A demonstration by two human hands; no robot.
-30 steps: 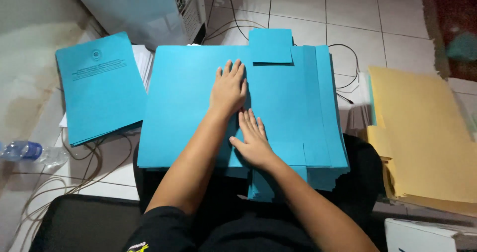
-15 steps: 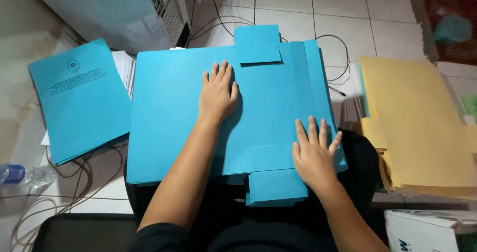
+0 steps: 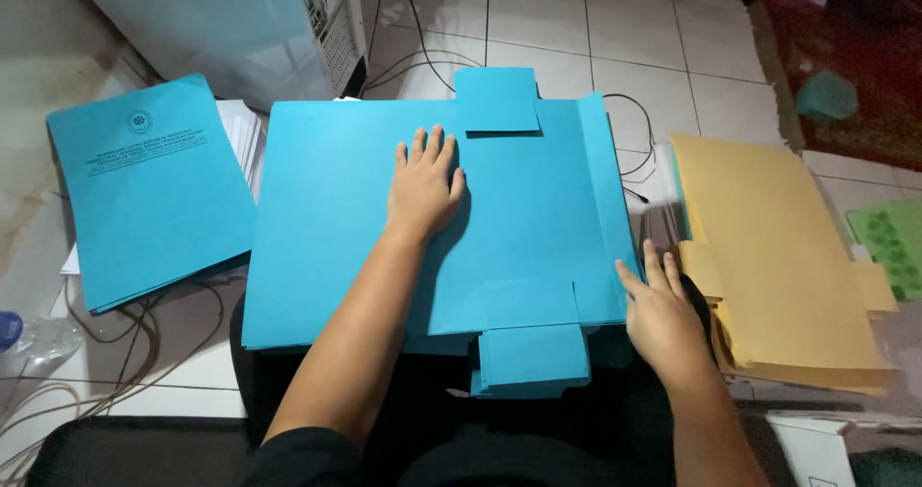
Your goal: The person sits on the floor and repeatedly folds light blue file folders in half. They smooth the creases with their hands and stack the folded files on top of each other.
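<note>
A large unfolded blue folder sheet point(image 3: 336, 228) with tabs at its far and near edges lies on a stack of like sheets in front of me. My left hand point(image 3: 423, 184) rests flat on its middle, fingers spread. At the sheet's right edge, my right hand point(image 3: 658, 309) touches the side flap with its fingertips. Neither hand grips anything.
A pile of folded blue folders point(image 3: 144, 189) lies on the floor at the left, over white papers. A stack of yellow folders point(image 3: 778, 256) lies at the right. A computer case point(image 3: 240, 16) and cables stand behind. A plastic bottle point(image 3: 29, 333) lies at far left.
My right hand slid from the sheet's middle to its lower right, then on to the right edge. The left hand stayed pressed flat on the sheet.
</note>
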